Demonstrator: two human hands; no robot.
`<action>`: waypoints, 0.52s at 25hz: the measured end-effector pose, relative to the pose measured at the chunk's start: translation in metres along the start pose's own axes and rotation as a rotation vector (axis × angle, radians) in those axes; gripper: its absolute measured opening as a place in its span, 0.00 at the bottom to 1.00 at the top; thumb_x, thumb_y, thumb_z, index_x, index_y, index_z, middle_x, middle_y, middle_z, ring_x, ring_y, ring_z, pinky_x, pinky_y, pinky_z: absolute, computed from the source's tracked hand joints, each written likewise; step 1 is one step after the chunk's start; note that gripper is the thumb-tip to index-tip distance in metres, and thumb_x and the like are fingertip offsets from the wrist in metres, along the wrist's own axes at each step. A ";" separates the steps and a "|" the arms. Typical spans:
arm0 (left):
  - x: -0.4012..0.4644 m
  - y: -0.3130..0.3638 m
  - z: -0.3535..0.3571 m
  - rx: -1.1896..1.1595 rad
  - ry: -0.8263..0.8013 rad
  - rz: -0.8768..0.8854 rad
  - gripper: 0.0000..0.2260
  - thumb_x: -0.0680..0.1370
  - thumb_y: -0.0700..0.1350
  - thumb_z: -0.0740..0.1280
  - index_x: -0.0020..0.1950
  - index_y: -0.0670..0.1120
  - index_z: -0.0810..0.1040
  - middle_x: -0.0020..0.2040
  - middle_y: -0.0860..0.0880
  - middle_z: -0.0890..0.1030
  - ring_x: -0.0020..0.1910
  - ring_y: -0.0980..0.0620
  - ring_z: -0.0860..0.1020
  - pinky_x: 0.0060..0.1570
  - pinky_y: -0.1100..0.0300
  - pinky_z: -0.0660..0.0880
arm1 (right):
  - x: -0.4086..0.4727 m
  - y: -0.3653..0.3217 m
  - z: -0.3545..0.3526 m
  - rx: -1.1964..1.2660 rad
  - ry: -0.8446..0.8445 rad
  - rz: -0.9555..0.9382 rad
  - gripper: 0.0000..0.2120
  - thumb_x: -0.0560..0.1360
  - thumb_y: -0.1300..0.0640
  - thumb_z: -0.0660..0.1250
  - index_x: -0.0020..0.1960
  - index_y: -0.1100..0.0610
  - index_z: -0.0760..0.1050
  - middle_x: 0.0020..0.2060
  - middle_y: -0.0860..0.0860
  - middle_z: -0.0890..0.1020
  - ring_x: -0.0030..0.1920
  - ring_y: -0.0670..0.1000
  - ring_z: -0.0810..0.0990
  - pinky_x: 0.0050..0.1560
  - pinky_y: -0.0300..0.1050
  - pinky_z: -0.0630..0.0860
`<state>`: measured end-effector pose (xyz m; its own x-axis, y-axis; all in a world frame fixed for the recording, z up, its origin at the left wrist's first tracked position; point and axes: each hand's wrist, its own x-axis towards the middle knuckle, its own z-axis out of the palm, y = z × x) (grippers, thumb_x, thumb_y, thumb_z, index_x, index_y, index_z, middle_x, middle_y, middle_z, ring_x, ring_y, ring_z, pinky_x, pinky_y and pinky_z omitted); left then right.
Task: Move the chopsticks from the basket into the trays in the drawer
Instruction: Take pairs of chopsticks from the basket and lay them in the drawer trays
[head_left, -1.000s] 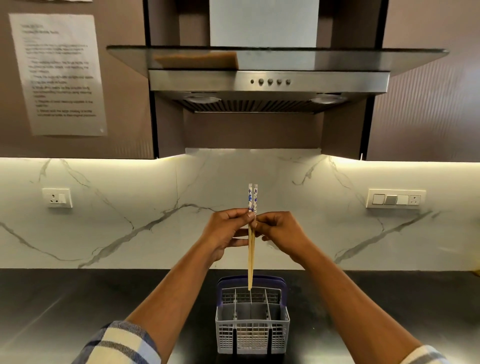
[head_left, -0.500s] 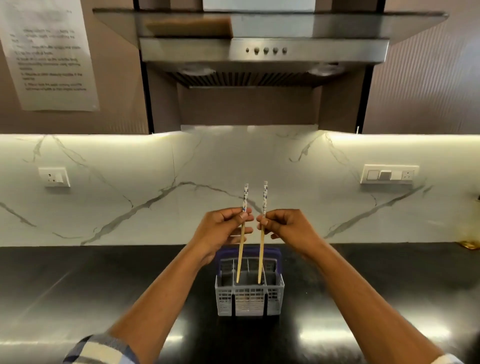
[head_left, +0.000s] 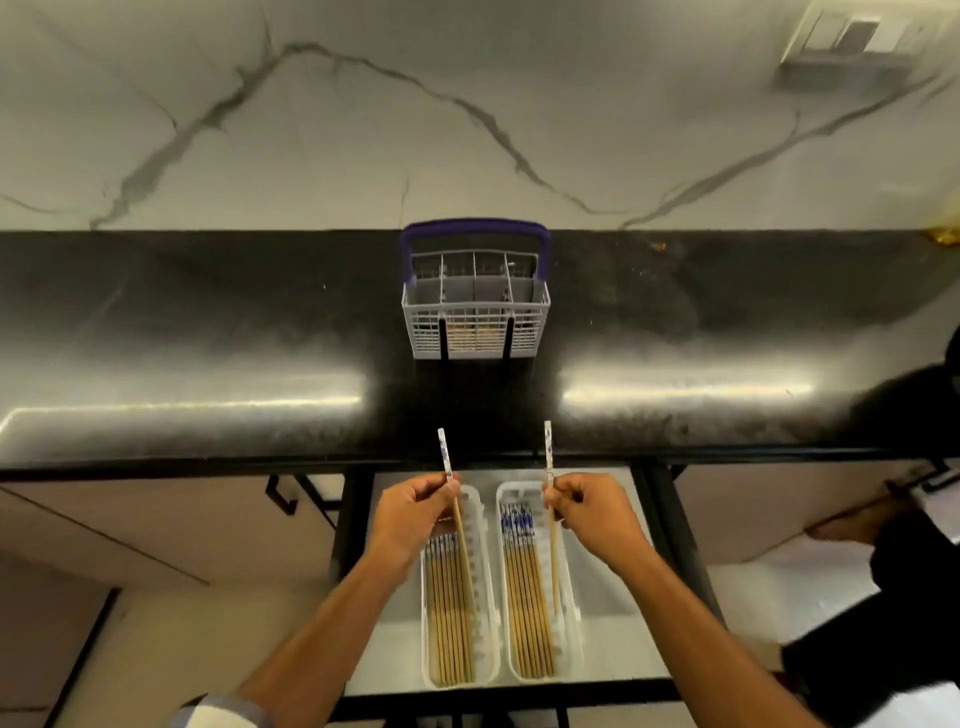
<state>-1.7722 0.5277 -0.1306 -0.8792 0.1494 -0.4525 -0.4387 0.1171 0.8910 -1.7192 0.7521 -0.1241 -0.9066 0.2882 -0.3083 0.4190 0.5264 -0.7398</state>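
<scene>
A grey cutlery basket (head_left: 475, 325) with a purple handle stands on the black counter against the marble wall. Below the counter an open drawer (head_left: 613, 644) holds two white trays side by side, both with several wooden chopsticks lying lengthwise. My left hand (head_left: 410, 519) grips one chopstick (head_left: 445, 457) with a blue-patterned top, tilted over the left tray (head_left: 485, 660). Over the right tray (head_left: 571, 644), my right hand (head_left: 592, 512) holds another chopstick (head_left: 548, 447) nearly upright, its tip down near the tray's right side.
The black counter (head_left: 208, 338) is glossy, with its front edge just above the drawer. A wall switch plate (head_left: 857, 36) sits top right. Another person's dark-clothed limb and foot (head_left: 893, 519) show at the right edge. Cabinet handles (head_left: 283, 493) flank the drawer.
My view has tilted down from the wall to the drawer. Both hands have come down and toward me, each carrying one chopstick from above the basket to above the trays.
</scene>
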 end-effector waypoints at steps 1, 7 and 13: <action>0.001 -0.016 0.003 0.032 0.029 -0.030 0.08 0.78 0.40 0.69 0.55 0.42 0.83 0.47 0.43 0.86 0.45 0.48 0.86 0.41 0.60 0.82 | -0.003 0.009 0.010 -0.022 0.003 0.029 0.09 0.79 0.56 0.67 0.40 0.53 0.82 0.36 0.50 0.84 0.39 0.49 0.84 0.43 0.42 0.82; 0.005 -0.066 0.024 0.231 0.192 -0.128 0.05 0.77 0.43 0.71 0.52 0.48 0.83 0.41 0.49 0.85 0.41 0.49 0.85 0.43 0.53 0.84 | -0.008 0.037 0.051 -0.173 0.036 0.157 0.08 0.80 0.59 0.65 0.46 0.57 0.83 0.38 0.50 0.82 0.35 0.45 0.79 0.37 0.36 0.75; 0.039 -0.080 0.037 0.622 0.233 -0.088 0.05 0.78 0.46 0.69 0.44 0.47 0.82 0.39 0.49 0.83 0.39 0.51 0.82 0.44 0.54 0.82 | 0.008 0.040 0.074 -0.375 0.038 0.293 0.08 0.80 0.57 0.65 0.54 0.60 0.81 0.46 0.54 0.84 0.41 0.51 0.81 0.41 0.41 0.79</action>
<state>-1.7650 0.5601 -0.2208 -0.8928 -0.0948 -0.4404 -0.3832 0.6740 0.6316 -1.7131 0.7159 -0.2005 -0.7481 0.4929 -0.4443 0.6523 0.6691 -0.3562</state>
